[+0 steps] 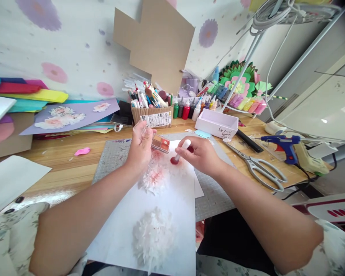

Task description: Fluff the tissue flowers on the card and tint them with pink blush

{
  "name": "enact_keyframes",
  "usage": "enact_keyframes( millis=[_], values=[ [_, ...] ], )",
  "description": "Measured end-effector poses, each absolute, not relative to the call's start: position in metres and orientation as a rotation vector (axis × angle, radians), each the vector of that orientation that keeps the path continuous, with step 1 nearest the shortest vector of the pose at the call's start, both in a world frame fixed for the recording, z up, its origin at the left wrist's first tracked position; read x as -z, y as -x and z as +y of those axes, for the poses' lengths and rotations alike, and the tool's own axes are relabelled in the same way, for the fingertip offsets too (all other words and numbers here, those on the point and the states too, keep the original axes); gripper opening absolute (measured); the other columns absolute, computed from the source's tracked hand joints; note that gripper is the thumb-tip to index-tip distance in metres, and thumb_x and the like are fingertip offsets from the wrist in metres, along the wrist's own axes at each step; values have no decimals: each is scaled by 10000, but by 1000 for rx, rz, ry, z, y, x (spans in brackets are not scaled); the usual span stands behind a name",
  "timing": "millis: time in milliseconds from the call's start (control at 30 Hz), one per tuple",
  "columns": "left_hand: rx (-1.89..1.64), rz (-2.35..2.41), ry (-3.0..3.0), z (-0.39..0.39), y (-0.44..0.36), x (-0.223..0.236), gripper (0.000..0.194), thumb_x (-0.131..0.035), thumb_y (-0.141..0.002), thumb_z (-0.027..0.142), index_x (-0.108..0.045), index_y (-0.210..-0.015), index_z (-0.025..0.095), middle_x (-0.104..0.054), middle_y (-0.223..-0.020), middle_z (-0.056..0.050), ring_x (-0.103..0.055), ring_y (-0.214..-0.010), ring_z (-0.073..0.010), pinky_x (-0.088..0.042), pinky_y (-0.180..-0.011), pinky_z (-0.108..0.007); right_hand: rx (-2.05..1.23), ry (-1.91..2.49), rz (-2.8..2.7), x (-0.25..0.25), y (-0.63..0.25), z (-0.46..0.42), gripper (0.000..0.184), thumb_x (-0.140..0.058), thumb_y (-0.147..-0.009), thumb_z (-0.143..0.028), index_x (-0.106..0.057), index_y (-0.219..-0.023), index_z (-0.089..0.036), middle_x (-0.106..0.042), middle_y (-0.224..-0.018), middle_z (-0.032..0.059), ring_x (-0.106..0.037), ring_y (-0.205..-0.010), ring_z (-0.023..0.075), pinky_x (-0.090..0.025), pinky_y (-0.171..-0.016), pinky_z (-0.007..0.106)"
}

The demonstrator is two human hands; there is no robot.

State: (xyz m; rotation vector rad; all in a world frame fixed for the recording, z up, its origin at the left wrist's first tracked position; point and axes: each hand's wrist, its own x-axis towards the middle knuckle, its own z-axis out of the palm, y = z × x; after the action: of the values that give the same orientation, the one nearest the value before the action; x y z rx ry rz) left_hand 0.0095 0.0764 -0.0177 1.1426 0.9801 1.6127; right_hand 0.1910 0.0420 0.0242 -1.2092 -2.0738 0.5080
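Observation:
My left hand (142, 145) is closed around a small clear-lidded makeup palette (161, 143) with brown and orange-red pans, tilted toward me. Between the fingers of my right hand (199, 153) is a white-handled makeup brush (183, 149), its dark red bristles pointing down over the white sheet. The brush tip is at a pale flower beside the palette; whether it touches is hard to tell. A white paper flower with a pink centre (156, 177) lies below the palette. Nearer to me on the same white sheet (117, 230) is a large all-white ruffled flower (155, 237).
A grey cutting mat (212, 191) lies under the sheet. To the right are scissors (258, 165), a blue glue gun (284, 145) and a white box (217, 122). Behind stand a cardboard box of pens and brushes (152, 115) and paint bottles (186, 110). Finished-looking flowers lie on purple paper (94, 119).

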Motion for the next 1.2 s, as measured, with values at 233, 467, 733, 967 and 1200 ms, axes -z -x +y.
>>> enact_keyframes(
  millis=[233,467,733,967,1200],
  values=[
    [-1603,986,-1130,76,-10,18,511,-616,-812,524,-465,-1222,259,-598,-1032,-73,-611,-981,-238,-568,-679,-345,-433,1256,-2030,-27,-196,42,268,-539,-846,-311,-537,-611,-183,-600,-621,3,-476,-572,107,-338,-572,248],
    [-1582,984,-1118,75,-10,16,505,-620,-810,522,-466,-1214,261,-589,-1041,-78,-604,-985,-246,-560,-619,-316,-569,1213,-2082,-28,-194,37,237,-547,-844,-304,-560,-640,-183,-607,-601,-5,-459,-546,98,-332,-552,242],
    [-1585,987,-1089,76,-9,13,505,-651,-785,507,-467,-1180,251,-583,-1033,-84,-569,-1069,-264,-550,-627,-308,-456,1282,-2012,-24,-204,37,238,-542,-846,-301,-571,-645,-178,-610,-622,5,-478,-574,108,-346,-575,253],
    [-1600,973,-1101,78,-9,17,468,-653,-791,496,-481,-1149,249,-586,-1025,-67,-588,-1036,-232,-555,-769,-371,-493,1277,-1878,-27,-221,37,243,-560,-836,-330,-589,-654,-171,-603,-626,4,-454,-544,97,-337,-535,246],
    [-1580,1027,-1107,79,-9,22,478,-640,-791,522,-496,-1172,273,-597,-997,-77,-591,-972,-258,-523,-546,-301,-497,1329,-1743,-26,-231,41,237,-583,-816,-361,-610,-688,-164,-532,-562,-16,-426,-512,94,-320,-503,247]
  ],
)
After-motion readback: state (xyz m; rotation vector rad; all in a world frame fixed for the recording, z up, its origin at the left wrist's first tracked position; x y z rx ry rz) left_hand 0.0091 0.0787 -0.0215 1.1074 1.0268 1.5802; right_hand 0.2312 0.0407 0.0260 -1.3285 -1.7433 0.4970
